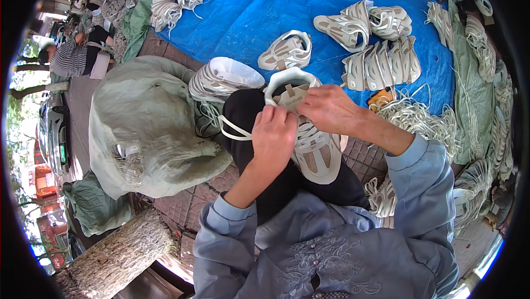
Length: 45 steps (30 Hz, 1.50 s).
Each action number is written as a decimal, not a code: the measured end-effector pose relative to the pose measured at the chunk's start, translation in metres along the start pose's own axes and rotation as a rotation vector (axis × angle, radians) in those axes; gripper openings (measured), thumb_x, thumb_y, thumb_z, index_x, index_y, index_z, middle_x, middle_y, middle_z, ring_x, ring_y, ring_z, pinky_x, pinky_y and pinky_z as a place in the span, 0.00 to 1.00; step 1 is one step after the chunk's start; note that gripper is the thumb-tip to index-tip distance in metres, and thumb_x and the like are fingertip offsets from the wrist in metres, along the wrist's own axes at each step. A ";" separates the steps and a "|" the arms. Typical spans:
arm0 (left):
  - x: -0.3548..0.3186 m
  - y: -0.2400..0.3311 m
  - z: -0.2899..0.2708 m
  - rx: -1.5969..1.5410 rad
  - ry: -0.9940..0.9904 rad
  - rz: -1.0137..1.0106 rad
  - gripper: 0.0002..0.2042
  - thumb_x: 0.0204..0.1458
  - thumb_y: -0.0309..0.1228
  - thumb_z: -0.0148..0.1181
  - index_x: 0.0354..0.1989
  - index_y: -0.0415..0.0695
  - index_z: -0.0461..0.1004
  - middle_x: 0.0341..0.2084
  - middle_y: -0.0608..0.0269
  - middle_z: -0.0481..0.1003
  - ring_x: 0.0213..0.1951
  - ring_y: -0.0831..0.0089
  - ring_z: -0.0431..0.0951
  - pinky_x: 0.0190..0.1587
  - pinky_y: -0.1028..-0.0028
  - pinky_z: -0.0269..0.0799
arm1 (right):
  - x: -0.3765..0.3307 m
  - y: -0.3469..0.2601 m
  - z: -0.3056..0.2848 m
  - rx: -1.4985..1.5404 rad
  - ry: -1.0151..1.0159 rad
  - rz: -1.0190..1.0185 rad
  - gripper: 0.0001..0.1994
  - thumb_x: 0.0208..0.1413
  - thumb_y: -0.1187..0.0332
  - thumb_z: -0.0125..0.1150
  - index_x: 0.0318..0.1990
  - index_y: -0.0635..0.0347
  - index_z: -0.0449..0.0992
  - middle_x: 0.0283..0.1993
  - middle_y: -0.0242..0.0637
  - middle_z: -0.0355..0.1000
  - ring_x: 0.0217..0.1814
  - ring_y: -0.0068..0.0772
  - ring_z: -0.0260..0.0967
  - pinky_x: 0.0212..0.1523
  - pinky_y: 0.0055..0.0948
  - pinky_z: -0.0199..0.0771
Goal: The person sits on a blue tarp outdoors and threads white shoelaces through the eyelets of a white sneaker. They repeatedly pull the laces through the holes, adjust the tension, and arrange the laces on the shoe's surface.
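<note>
Your left hand (274,135) sits at the centre of the view, fingers curled and pinched on a white lace (234,129) that loops out toward 9 o'clock from the shoe. Your right hand (328,109) lies just beside it toward 2 o'clock, fingers pressed down on the top of the beige and white sneaker (309,144), near its tongue; whether it pinches a lace there, you cannot tell. The sneaker rests on your dark-trousered lap (287,183), its opening pointing to 12 o'clock.

At 9 o'clock a large pale green sack (143,128) slumps on the brick paving, with a stack of white shoes (221,81) touching it toward the centre. At 12 o'clock a blue tarp (265,6) carries more sneakers: one alone (287,50), a cluster (381,61) at 1 o'clock. A heap of loose white laces (425,125) lies at 3 o'clock. A tree trunk (118,257) stands at 7 o'clock. Another person in a striped top (72,59) sits far off at 10 o'clock.
</note>
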<state>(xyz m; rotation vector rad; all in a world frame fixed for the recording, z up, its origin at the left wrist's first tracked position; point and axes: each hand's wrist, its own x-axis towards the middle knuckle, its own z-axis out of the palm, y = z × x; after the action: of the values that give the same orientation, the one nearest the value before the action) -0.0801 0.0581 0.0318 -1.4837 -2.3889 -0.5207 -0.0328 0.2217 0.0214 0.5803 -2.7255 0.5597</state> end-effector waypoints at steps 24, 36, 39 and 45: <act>0.017 -0.031 -0.037 0.430 -0.362 0.416 0.05 0.30 0.27 0.51 0.18 0.40 0.67 0.19 0.61 0.62 0.28 0.67 0.62 0.31 0.71 0.56 | -0.009 0.017 -0.012 0.102 0.270 0.028 0.07 0.30 0.79 0.53 0.22 0.56 0.69 0.19 0.33 0.66 0.23 0.37 0.67 0.23 0.33 0.67; -0.123 -0.243 -0.250 1.094 -0.257 -0.209 0.04 0.36 0.23 0.51 0.23 0.39 0.65 0.24 0.55 0.64 0.31 0.60 0.67 0.35 0.65 0.62 | 0.003 0.062 -0.068 -0.076 0.341 -0.032 0.07 0.34 0.80 0.54 0.22 0.57 0.72 0.21 0.33 0.69 0.24 0.33 0.68 0.24 0.30 0.69; -0.164 -0.262 -0.290 1.261 -0.294 -0.327 0.03 0.39 0.24 0.49 0.22 0.40 0.64 0.25 0.56 0.65 0.30 0.60 0.68 0.33 0.66 0.64 | 0.010 0.056 -0.074 -0.138 0.294 -0.077 0.07 0.33 0.79 0.54 0.22 0.57 0.72 0.20 0.33 0.68 0.24 0.33 0.67 0.24 0.30 0.69; -0.197 -0.280 -0.282 1.213 -0.301 -0.405 0.02 0.41 0.24 0.48 0.22 0.40 0.63 0.24 0.56 0.66 0.31 0.60 0.69 0.33 0.65 0.64 | 0.011 0.067 -0.089 -0.363 0.117 -0.125 0.08 0.30 0.76 0.56 0.23 0.57 0.72 0.23 0.33 0.69 0.26 0.32 0.68 0.29 0.29 0.69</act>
<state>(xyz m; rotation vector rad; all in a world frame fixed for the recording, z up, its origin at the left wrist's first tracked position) -0.2337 -0.3379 0.1586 -0.5362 -2.3754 1.0034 -0.0536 0.3128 0.0835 0.5949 -2.5683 0.0613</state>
